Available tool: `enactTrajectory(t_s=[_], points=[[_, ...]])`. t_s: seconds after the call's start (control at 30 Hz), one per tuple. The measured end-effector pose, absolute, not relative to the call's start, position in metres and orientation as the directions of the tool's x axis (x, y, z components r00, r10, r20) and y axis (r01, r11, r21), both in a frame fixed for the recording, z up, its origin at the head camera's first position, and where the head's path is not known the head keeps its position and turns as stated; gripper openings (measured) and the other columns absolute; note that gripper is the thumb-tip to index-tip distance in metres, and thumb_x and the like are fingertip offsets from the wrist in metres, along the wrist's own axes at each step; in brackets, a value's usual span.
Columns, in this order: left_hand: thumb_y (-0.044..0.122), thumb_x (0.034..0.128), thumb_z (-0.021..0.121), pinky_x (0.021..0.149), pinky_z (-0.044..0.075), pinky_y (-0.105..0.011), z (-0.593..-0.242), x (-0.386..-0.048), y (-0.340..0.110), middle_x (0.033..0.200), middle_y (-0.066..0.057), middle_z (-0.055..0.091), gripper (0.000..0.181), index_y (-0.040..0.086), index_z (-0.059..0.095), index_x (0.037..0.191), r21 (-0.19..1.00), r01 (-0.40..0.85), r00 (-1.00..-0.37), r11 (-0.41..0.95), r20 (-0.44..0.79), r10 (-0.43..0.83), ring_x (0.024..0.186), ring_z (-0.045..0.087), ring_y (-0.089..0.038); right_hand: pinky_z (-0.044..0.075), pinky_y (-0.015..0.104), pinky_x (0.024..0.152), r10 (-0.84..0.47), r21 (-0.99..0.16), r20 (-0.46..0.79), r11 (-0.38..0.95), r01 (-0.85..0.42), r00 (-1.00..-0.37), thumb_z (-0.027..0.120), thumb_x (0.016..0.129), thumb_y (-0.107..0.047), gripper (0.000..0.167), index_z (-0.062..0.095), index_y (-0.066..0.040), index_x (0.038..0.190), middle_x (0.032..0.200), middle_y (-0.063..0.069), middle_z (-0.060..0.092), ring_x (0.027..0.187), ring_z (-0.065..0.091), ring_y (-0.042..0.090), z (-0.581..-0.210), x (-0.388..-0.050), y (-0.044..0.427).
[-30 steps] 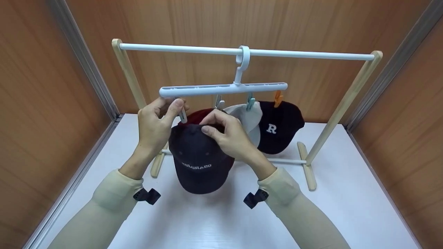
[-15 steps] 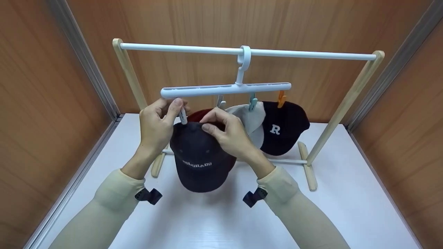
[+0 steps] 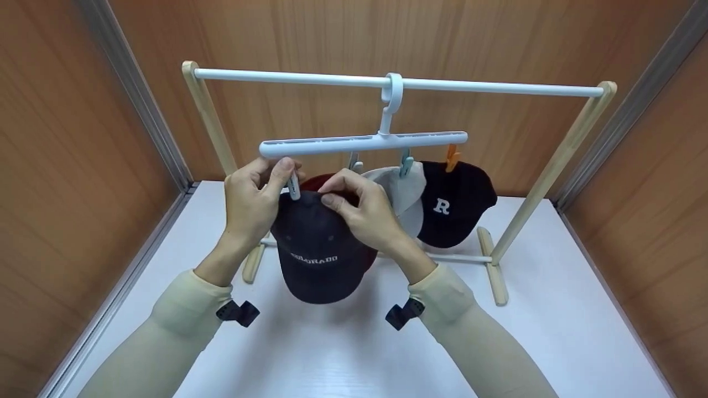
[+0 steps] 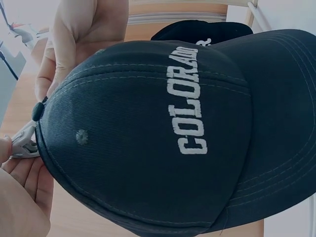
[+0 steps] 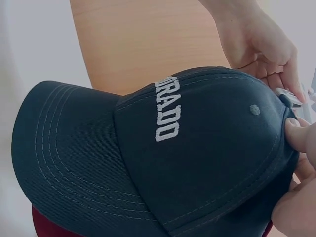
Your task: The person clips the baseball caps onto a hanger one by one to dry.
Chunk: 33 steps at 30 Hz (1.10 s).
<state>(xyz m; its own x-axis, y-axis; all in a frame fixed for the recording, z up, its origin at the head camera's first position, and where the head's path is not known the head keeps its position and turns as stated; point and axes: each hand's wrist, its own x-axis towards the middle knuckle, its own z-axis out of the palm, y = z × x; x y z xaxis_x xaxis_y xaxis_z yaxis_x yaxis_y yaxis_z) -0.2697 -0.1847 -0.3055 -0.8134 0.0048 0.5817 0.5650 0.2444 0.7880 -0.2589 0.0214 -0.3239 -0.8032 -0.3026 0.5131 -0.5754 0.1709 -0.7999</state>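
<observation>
My left hand [image 3: 249,196] pinches a grey clothespin [image 3: 294,188] below the left end of the white hanger [image 3: 321,147]. In the left wrist view, the clothespin [image 4: 23,143] meets the crown of a dark navy cap beside its top button; whether it bites the fabric I cannot tell. My right hand [image 3: 362,213] pinches that navy cap [image 3: 310,232] by its upper edge, thumb in front. White COLORADO lettering faces me, and the brim points down. Behind it a dark red cap [image 3: 319,182] is mostly hidden.
Further along the hanger, a white cap [image 3: 412,190] hangs from a teal clothespin [image 3: 406,165]. A black cap [image 3: 462,204] marked R hangs from an orange one. The hanger hooks over the white rail [image 3: 498,87] of a wooden-legged rack on a white table [image 3: 332,359].
The navy cap has risen slightly in my right hand, bringing its top up to the lower end of the clothespin. My left hand keeps its pinch, and the hanging caps have shifted slightly right.
</observation>
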Motion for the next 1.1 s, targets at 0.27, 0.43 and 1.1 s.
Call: enactTrajectory(t_s=[0.27, 0.43, 1.1], points=[[0.022, 0.1078, 0.065, 0.078, 0.053, -0.023, -0.306, -0.269, -0.185, 0.091, -0.004, 0.081, 0.022, 0.007, 0.08, 0.104, 0.771, 0.576, -0.803, 0.273, 0.595, 0.013, 0.089, 0.076, -0.008, 0.055, 0.031, 0.087, -0.244, -0.796, 0.538, 0.169, -0.581, -0.807, 0.07, 0.102, -0.007, 0.007, 0.073, -0.005, 0.108, 0.102, 0.003, 0.073, 0.095, 0.067, 0.014, -0.323, -0.26, 0.017], [0.018, 0.1079, 0.064, 0.077, 0.054, -0.022, -0.307, -0.27, -0.184, 0.091, -0.004, 0.08, 0.021, 0.006, 0.08, 0.103, 0.771, 0.577, -0.803, 0.269, 0.596, 0.015, 0.089, 0.075, -0.008, 0.055, 0.031, 0.087, -0.216, -0.8, 0.543, 0.163, -0.578, -0.812, 0.071, 0.102, -0.006, 0.006, 0.072, -0.005, 0.107, 0.101, 0.003, 0.073, 0.094, 0.067, 0.014, -0.322, -0.26, 0.015], [0.025, 0.1073, 0.066, 0.081, 0.052, -0.024, -0.311, -0.269, -0.187, 0.093, -0.003, 0.079, 0.023, 0.006, 0.077, 0.113, 0.771, 0.559, -0.818, 0.305, 0.573, 0.052, 0.09, 0.072, -0.01, 0.056, 0.033, 0.094, -0.152, -0.836, 0.486, 0.206, -0.508, -0.861, 0.073, 0.101, -0.01, 0.012, 0.073, -0.008, 0.114, 0.107, 0.0, 0.076, 0.102, 0.07, 0.011, -0.324, -0.255, 0.011]])
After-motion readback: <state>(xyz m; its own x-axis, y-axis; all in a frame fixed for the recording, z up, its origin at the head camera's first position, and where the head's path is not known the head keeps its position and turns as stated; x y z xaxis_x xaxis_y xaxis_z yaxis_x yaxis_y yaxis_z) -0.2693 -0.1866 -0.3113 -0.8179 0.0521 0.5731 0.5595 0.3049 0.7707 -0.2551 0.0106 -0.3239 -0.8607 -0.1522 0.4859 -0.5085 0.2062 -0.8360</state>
